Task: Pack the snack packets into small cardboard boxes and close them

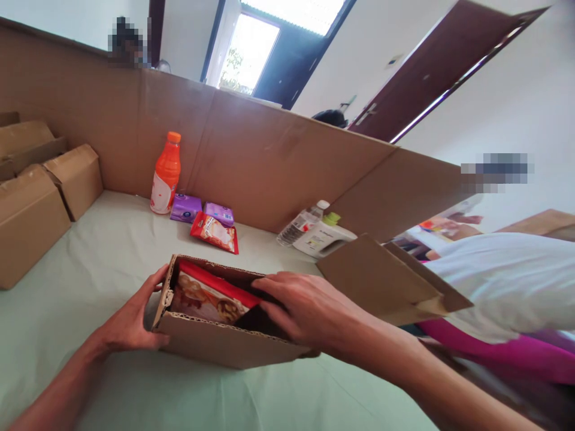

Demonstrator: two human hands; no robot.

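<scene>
A small open-topped cardboard box (224, 344) stands on the pale green cloth in front of me. My left hand (135, 317) clasps its left end, thumb along the near side and fingers round the far side. Inside the box, a red snack packet (211, 296) with nuts pictured on it leans with its face toward me. My right hand (300, 302) reaches over the box's right part, its fingers stretched and apart, dipping into the opening beside the packet's right end. The fingertips' contact with the packet is partly hidden.
Behind the box lie another red snack packet (215, 232) and purple packs (186, 208), beside an orange bottle (166, 173). A clear bottle (303, 224) and white jug (323, 237) stand right. Cardboard boxes (31, 221) sit left; a cardboard wall (269, 161) runs behind. A person's sleeve (507, 281) is right.
</scene>
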